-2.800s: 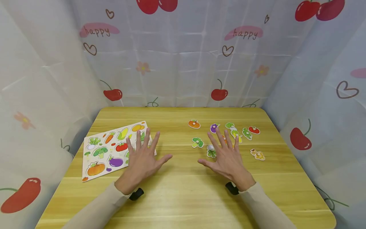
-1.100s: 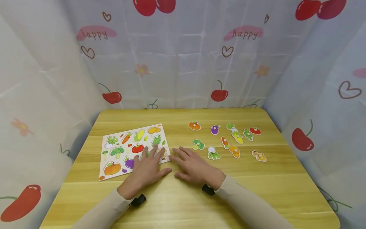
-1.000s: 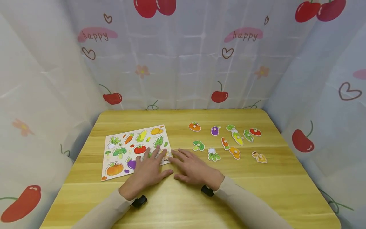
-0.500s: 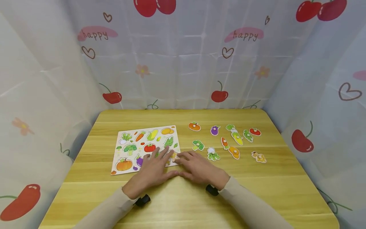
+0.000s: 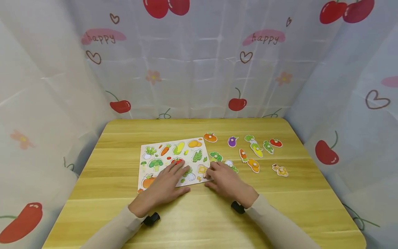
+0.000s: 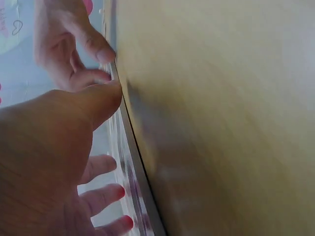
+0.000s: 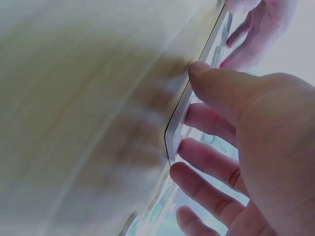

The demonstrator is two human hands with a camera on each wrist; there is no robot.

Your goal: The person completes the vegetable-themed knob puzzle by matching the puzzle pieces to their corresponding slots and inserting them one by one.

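Observation:
A flat vegetable puzzle board [image 5: 190,160] lies slightly slanted on the wooden table, with pictures of carrot, corn, broccoli and tomato. My left hand [image 5: 164,185] rests on its near part with straight, spread fingers, covering some pictures. In the left wrist view the left thumb [image 6: 106,101] lies along the near edge. My right hand [image 5: 228,181] holds the near right corner, thumb at the near edge and fingers bent over the side. The broccoli piece [image 5: 216,156] lies against the board's right side. The turnip piece [image 5: 231,166] sits just beyond the right fingers, partly hidden.
Further right lie more knobbed pieces: pumpkin [image 5: 210,137], eggplant [image 5: 232,141], carrot [image 5: 243,155], corn [image 5: 256,150], tomato [image 5: 275,143] and several others. A printed curtain [image 5: 192,79] stands behind the table [image 5: 199,228] and along both sides.
Both hands have slid the board to the right across the table, up to the pumpkin and broccoli pieces. The right fingers, first spread in the air, now bend at the board's corner.

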